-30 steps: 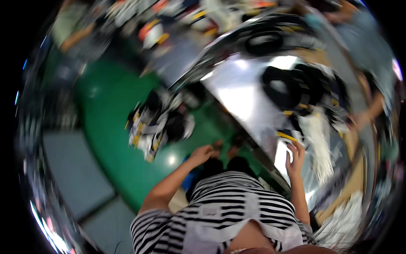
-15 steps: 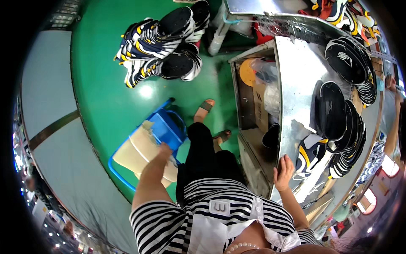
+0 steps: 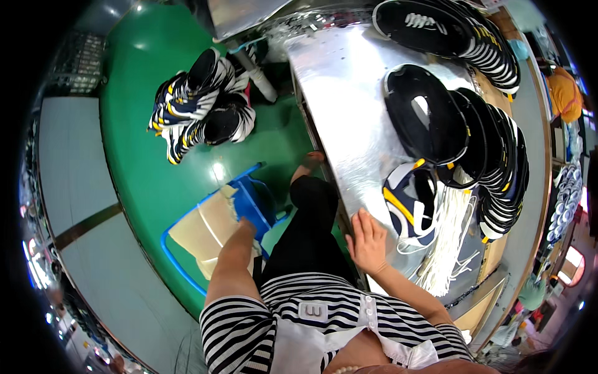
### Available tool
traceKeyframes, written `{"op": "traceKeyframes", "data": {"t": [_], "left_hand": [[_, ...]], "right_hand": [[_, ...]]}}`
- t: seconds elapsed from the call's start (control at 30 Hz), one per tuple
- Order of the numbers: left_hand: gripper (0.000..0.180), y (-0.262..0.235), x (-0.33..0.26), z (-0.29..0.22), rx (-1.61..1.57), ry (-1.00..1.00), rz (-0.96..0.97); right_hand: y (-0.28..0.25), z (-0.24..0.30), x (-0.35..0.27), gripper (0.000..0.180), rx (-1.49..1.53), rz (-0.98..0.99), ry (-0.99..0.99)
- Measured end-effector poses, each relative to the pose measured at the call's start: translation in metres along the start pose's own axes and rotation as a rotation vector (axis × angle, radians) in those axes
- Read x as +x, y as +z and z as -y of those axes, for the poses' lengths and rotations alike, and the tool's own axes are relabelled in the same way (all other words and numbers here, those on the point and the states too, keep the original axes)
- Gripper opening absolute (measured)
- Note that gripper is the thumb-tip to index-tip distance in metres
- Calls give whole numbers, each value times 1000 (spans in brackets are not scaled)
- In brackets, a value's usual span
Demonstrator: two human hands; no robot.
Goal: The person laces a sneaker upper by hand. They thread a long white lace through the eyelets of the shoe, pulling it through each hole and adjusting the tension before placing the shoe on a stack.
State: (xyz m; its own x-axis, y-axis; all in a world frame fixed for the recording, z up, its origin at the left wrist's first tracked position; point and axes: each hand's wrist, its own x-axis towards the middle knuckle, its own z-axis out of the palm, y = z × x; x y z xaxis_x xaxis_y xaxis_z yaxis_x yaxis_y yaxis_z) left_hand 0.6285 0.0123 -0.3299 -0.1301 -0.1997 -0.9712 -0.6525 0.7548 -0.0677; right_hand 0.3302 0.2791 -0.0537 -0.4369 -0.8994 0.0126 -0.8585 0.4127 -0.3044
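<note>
My left hand [image 3: 247, 229] is down at a blue chair [image 3: 252, 193], against the edge of the beige padding [image 3: 202, 230] tied on it. Its fingers are hidden, so their grip does not show. On the metal tabletop [image 3: 327, 93] my right hand [image 3: 369, 242] lies flat near the edge, fingers stretched and holding nothing. Just beyond it sits a single navy, white and yellow sneaker upper [image 3: 408, 206]. Beside that upper lies a bundle of white laces [image 3: 445, 243]. A nested row of black-lined shoe uppers [image 3: 430, 118] stretches along the table farther right.
Another row of uppers [image 3: 430, 28] lies at the table's far end. Stacked striped uppers [image 3: 199, 103] stand on the green floor [image 3: 131, 149] near a table leg [image 3: 258, 78]. A grey panel surface [image 3: 71, 162] runs along the left side.
My view has shifted toward the table, with the tabletop now larger and the shelf below it out of sight. My right hand stays on the table edge and my left hand at the chair.
</note>
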Motion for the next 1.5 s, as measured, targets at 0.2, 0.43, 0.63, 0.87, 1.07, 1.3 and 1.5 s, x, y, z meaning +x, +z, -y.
{"op": "traceKeyframes", "data": {"t": [0.2,0.43,0.63,0.87,1.07,1.3,1.5], "left_hand": [[44,-91,-23,-100,-43,192,-152],[43,-229,-47,-130,73,407,-232],[43,-320,-74,-140,198,592,-242],[43,-393,-149,-143,777,988,-118],[27,-383,-240,-208,854,1173,296],[19,-347,-343,-229,541,1736,-386],[32,-286,-319,-315,614,1990,-1075]], "right_hand": [[-5,-8,-4,51,27,51,-19],[-4,-19,-14,51,71,1,-46],[7,-27,-7,46,1,-155,-38],[-7,-27,-11,49,444,-65,59],[5,-22,-25,39,412,-490,113],[-29,3,-113,27,-371,-843,985],[-5,-50,-128,19,-464,-748,1168]]}}
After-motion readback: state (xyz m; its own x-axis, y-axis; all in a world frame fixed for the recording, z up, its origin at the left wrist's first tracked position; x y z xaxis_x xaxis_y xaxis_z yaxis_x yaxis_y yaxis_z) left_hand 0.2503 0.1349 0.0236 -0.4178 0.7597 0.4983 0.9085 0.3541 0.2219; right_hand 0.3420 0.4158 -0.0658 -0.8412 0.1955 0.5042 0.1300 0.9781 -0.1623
